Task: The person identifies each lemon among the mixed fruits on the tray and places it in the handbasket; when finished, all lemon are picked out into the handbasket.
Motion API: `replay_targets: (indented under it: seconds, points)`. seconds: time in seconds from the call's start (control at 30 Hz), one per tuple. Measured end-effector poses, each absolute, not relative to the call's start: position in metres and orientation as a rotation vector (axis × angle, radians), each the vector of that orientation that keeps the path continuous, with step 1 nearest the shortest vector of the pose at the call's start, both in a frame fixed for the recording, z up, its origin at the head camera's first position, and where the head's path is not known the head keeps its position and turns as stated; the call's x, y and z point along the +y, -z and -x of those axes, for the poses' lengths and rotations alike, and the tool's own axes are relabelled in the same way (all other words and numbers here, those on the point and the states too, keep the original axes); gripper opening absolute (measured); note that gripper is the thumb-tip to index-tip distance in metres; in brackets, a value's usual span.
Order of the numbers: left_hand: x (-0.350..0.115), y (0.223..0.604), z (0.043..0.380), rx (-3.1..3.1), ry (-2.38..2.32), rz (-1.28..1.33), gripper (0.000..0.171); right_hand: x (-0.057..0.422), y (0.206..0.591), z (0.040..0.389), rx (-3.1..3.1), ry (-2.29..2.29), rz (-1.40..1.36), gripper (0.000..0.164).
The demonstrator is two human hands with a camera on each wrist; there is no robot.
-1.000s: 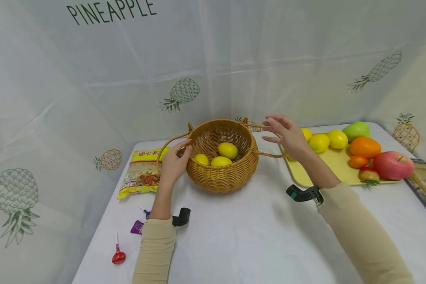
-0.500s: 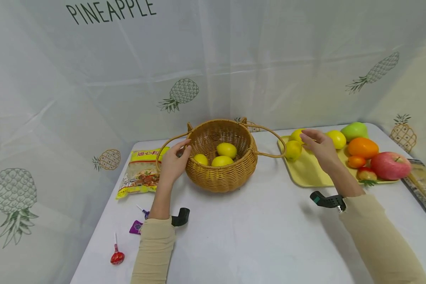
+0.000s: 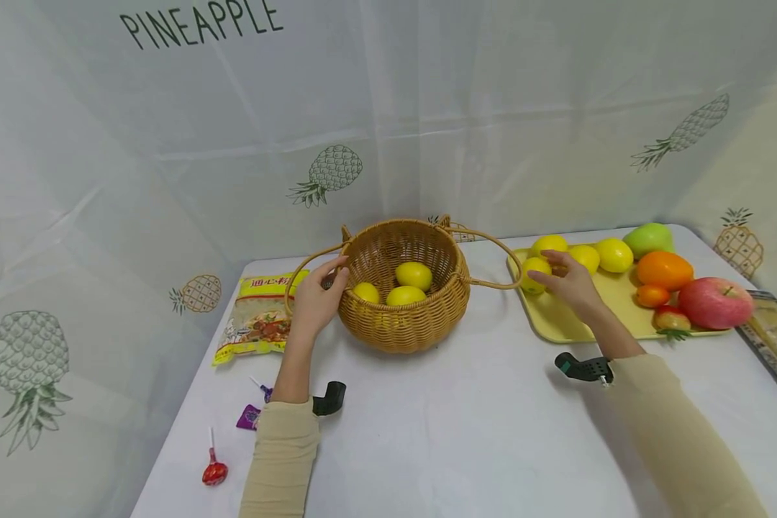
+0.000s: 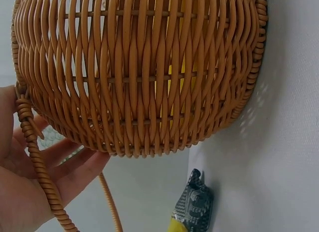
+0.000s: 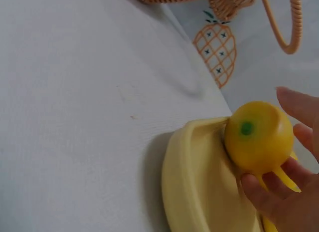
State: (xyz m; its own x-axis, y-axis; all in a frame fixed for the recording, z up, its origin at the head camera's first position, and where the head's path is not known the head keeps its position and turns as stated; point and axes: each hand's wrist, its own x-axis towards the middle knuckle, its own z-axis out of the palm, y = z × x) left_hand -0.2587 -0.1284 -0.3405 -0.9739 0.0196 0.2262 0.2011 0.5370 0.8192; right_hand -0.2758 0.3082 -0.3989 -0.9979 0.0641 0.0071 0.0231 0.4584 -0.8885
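Observation:
A wicker basket (image 3: 404, 324) with two looped handles stands at the middle of the table, several lemons (image 3: 414, 275) inside. My left hand (image 3: 317, 298) holds the basket's left side by the rim, beside a handle; the left wrist view shows its fingers against the weave. My right hand (image 3: 573, 288) is at the left end of a yellow tray (image 3: 560, 320), thumb and fingers spread around a lemon (image 5: 259, 137). In the right wrist view the thumb is at this lemon's underside and the uppermost finger stands apart from it. More lemons (image 3: 614, 255) lie behind.
On the tray's right are a green fruit (image 3: 649, 241), an orange fruit (image 3: 664, 270) and a red apple (image 3: 715, 302). A yellow food packet (image 3: 259, 313) lies left of the basket. A red lollipop (image 3: 214, 471) and purple-wrapped sweets (image 3: 249, 417) are nearer the front left.
My right hand has gone from beside the basket's right handle over to the tray, then back slightly left to the leftmost lemon. The left hand and basket have stayed in place.

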Motion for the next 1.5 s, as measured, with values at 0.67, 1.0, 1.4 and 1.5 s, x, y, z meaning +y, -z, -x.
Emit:
replay_targets:
  seconds: [0.67,1.0,1.4,1.5]
  points:
    - [-0.127,0.343,0.258,-2.577,1.423,0.173,0.038,0.308,0.398,0.279,-2.827,-1.464,0.076,0.084]
    - [-0.128,0.345,0.258,-2.585,1.404,0.172,0.038,0.31,0.395,0.272,-2.709,-1.491,0.121,0.081]
    - [-0.127,0.338,0.258,-2.585,1.39,0.181,0.039,0.301,0.332,0.261,-2.404,-1.557,0.047,0.073]
    - [-0.127,0.338,0.258,-2.583,1.394,0.182,0.039,0.288,0.318,0.259,-2.348,-1.625,-0.013,0.069]
